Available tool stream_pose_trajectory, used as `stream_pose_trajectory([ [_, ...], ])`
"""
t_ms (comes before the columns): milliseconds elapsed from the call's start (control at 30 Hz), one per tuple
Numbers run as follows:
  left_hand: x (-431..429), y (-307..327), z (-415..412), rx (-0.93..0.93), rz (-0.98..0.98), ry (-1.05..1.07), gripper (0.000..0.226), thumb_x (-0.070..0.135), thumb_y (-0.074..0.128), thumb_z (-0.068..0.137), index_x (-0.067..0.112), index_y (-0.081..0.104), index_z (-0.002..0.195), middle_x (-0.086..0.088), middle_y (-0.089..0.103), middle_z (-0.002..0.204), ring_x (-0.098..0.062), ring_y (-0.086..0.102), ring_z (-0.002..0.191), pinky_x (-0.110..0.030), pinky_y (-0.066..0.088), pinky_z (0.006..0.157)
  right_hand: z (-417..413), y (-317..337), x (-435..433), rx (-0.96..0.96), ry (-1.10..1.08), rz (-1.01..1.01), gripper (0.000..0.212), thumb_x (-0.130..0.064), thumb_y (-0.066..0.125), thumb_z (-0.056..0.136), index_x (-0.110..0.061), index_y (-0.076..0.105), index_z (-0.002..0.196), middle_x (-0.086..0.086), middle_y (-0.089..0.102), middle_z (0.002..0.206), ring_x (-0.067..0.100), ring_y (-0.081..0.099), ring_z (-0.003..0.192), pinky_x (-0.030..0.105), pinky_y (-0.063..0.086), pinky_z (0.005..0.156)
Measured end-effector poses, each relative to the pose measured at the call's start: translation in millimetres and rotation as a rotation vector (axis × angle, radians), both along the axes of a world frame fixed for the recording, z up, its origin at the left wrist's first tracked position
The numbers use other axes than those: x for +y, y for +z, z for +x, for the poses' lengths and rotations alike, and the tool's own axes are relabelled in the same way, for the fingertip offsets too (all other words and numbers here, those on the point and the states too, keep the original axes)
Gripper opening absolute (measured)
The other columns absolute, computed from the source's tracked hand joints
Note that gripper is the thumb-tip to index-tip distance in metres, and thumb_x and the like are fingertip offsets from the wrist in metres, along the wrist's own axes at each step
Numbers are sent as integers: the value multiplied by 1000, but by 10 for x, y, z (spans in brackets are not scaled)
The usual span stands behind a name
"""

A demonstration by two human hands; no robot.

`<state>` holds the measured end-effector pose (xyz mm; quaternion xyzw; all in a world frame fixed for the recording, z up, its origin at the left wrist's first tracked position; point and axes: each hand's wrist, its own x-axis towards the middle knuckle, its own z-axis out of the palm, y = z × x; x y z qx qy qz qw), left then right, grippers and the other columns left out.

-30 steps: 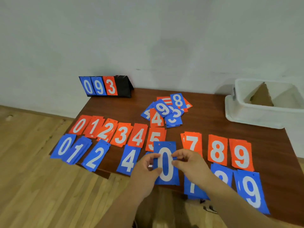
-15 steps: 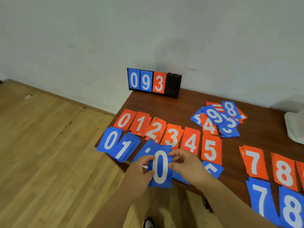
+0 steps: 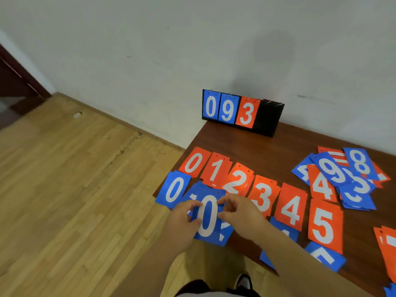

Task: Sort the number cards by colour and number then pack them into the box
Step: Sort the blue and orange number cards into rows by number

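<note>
Sorting looks well along yet unfinished: the orange row of 0 to 5 lies ordered on the desk, the left hand and right hand pinch a blue 0 card beside the blue 0 pile, a mixed heap waits unsorted, and no box is in sight.

one scoreboard stand holds three hanging cards (two blue, one orange) beside one bare black panel. on the one table, the orange row shows six faces, 0 to 5; some are stacks, their depth uncountable. one further orange pile is cut by the right edge. the loose heap shows four blue faces and one orange 4, with more orange edges beneath. two blue zeros are plain: the lying blue 0 and the held blue 0, pinched by two hands — the left hand and the right hand. one blue 5 lies nearer. one shoe shows below.
</note>
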<state>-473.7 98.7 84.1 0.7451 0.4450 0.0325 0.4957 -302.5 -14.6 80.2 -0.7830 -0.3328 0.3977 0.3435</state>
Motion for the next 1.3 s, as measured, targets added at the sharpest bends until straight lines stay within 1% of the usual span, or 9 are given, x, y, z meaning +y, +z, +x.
stream_pose_trajectory([
  [67, 184, -32, -24, 9, 19, 36, 38, 9, 66, 93, 35, 62, 121, -7, 64, 102, -32, 64, 98, -34, 56, 74, 3, -22, 219, -11, 55, -5, 23, -23, 73, 92, -31, 64, 112, -2, 63, 88, 10, 58, 74, 24, 52, 66],
  [133, 341, -78, -59, 17, 37, 37, 38, 10, 67, 92, 39, 61, 115, 5, 63, 96, -18, 64, 87, -23, 51, 69, -13, -59, 386, -28, 79, -16, 22, -22, 72, 93, -30, 64, 113, -3, 64, 87, 9, 59, 72, 21, 48, 64],
  [233, 627, -168, -55, 22, 31, 8, 39, 14, 67, 92, 46, 57, 110, 14, 65, 108, -8, 64, 96, -23, 53, 78, -38, -142, 620, -41, 63, -16, 22, -19, 71, 93, -32, 64, 108, -1, 66, 83, 13, 60, 70, 24, 51, 64],
  [367, 1138, -355, -20, 39, 28, -64, 37, 14, 65, 92, 45, 58, 111, 21, 62, 112, -5, 62, 98, -16, 48, 76, -110, -329, 998, -72, 20, -69, 24, -16, 68, 93, -31, 62, 110, 0, 65, 82, 19, 63, 76, 35, 55, 71],
  [600, 2113, -709, -36, 135, 110, -318, 32, 16, 60, 96, 30, 58, 125, 24, 54, 100, 4, 55, 89, -10, 41, 69, -424, -640, 1807, -101, -70, -220, 32, -19, 63, 96, -30, 57, 126, -7, 62, 88, 11, 60, 77, 31, 54, 71],
  [767, 2444, -1041, -32, 220, 181, -441, 28, 24, 59, 97, 30, 60, 125, 12, 61, 89, -5, 58, 74, -16, 42, 63, -571, -871, 2165, -171, -68, -344, 39, -18, 58, 97, -28, 53, 134, 0, 67, 101, 16, 58, 79, 36, 53, 69],
  [900, 2483, -1228, 10, 306, 304, -551, 22, 28, 53, 100, 34, 56, 122, 7, 62, 104, -11, 60, 81, -34, 56, 73, -608, -997, 2306, -260, -18, -458, 34, -20, 53, 99, -27, 53, 133, 2, 66, 114, 22, 62, 94, 39, 55, 77],
  [1100, 2489, -1206, 16, 367, 384, -588, 24, 34, 55, 100, 35, 59, 123, 7, 48, 113, -9, 43, 95, -20, 41, 80, -635, -1044, 2312, -277, -52, -465, 33, -25, 55, 99, -25, 55, 132, 4, 61, 119, 23, 61, 103, 38, 55, 84],
  [1300, 2410, -936, 89, 302, 431, -631, 44, 39, 61, 96, 33, 52, 138, 6, 50, 133, -14, 49, 120, -25, 44, 96, -515, -705, 1804, -307, -184, -373, 39, -37, 61, 97, -28, 56, 134, -3, 55, 133, 18, 57, 116, 31, 50, 93],
])
